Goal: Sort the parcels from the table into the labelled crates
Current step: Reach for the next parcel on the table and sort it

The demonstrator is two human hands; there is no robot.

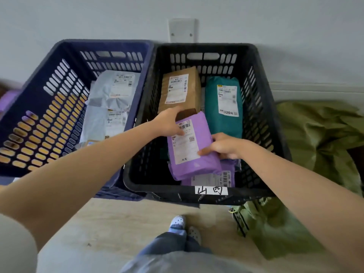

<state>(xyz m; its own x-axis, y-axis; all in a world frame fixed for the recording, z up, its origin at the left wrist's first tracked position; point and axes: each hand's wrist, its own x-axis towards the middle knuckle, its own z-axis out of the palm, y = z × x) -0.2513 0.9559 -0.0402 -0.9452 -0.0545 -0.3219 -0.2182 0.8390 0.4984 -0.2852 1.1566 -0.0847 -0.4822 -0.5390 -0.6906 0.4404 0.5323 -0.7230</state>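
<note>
Both my hands hold a purple parcel (192, 148) with a white shipping label inside the black crate (262, 107). My left hand (169, 123) grips its upper left corner, thumb on the label. My right hand (222, 145) pinches its right edge. In the same crate lie a brown cardboard box (180, 89), a teal parcel (223, 107) and another purple parcel (214, 179) under the held one. The crate's front rim carries a white handwritten label (211, 190). The dark blue crate (49, 107) to the left contains grey-white bagged parcels (112, 103).
Both crates stand on a pale wooden floor against a white wall with a blank wall plate (182, 30). Green fabric (315, 138) is heaped to the right of the black crate and reaches under its front corner. My feet (185, 226) are just in front.
</note>
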